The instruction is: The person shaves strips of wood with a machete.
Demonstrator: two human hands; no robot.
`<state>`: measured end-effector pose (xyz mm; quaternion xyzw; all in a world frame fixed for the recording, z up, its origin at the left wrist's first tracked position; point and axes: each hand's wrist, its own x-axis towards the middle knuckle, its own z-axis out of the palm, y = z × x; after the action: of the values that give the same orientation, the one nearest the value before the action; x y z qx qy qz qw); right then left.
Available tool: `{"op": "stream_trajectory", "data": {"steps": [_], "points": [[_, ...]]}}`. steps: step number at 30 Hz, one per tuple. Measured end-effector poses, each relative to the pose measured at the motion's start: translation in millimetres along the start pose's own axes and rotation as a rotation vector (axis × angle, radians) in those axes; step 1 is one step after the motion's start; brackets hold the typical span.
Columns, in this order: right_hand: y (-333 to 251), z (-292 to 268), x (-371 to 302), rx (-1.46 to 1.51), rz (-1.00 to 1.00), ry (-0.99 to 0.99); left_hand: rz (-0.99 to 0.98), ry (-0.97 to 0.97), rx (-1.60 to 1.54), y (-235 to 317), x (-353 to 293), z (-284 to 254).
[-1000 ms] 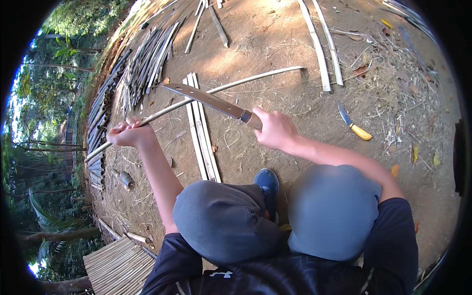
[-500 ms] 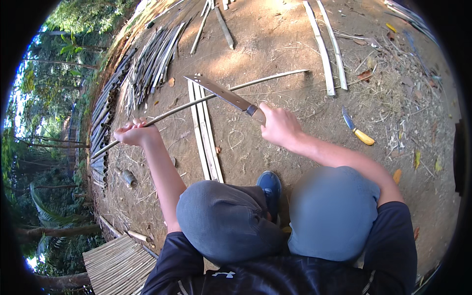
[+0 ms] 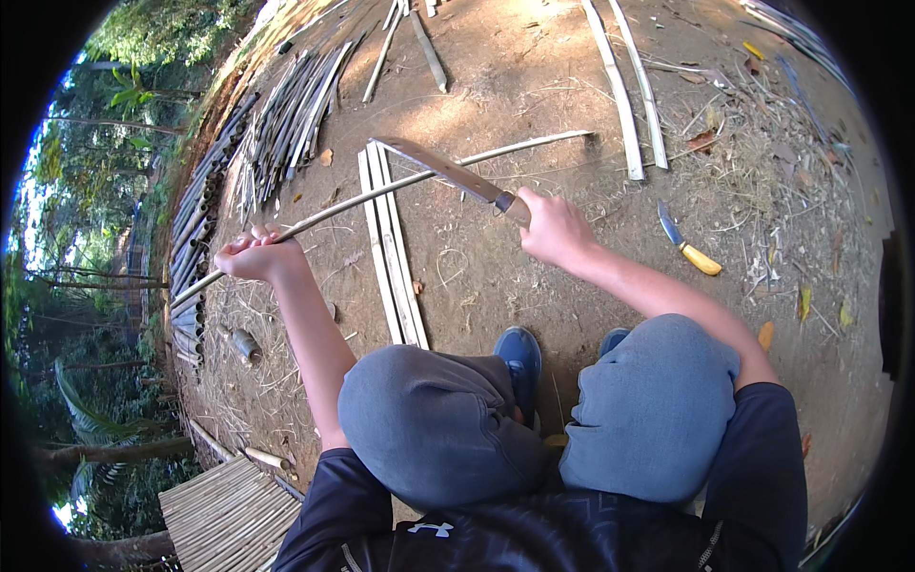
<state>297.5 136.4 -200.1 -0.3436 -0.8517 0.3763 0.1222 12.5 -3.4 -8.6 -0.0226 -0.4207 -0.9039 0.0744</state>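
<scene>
A long, thin bamboo strip [image 3: 334,211] runs slantwise in front of me, from low on the left up to the right. My left hand [image 3: 259,255] is closed round it, palm turned up, near its lower end. In my right hand [image 3: 555,229] is a machete [image 3: 448,170], gripped by its light wooden handle. Its broad blade crosses over the strip beyond the strip's middle, pointing up and left; whether the edge touches the strip I cannot tell. Below the crossing, several pale split bamboo slats [image 3: 392,257] lie side by side on the ground.
A knife with a yellow handle [image 3: 701,259] lies on the dirt at the right. Two long slats [image 3: 624,100] rest farther off. Bundled bamboo strips [image 3: 303,114] and cut poles [image 3: 195,229] line the left. A dark cylinder [image 3: 246,346] and a bamboo mat [image 3: 229,510] are nearer.
The machete and my right hand have shifted slightly right, the blade sliding along the strip. My left hand keeps its hold nearly in place. My right shoe now shows beside the knee.
</scene>
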Motion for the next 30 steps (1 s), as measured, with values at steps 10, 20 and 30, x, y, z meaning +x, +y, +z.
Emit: {"op": "stream_trajectory", "data": {"steps": [10, 20, 30], "points": [[-0.5, -7.5, 0.4, 0.009, -0.011, -0.056, 0.024, -0.051, -0.012, 0.9, 1.0, -4.3], [25.2, 0.4, 2.7, 0.030, 0.092, -0.073, -0.007, -0.106, -0.073, -6.7, 30.5, -18.8], [43.7, 5.3, -11.1, -0.005, 0.252, 0.027, -0.019, -0.291, -0.130, -3.5, 30.9, -23.7]]}}
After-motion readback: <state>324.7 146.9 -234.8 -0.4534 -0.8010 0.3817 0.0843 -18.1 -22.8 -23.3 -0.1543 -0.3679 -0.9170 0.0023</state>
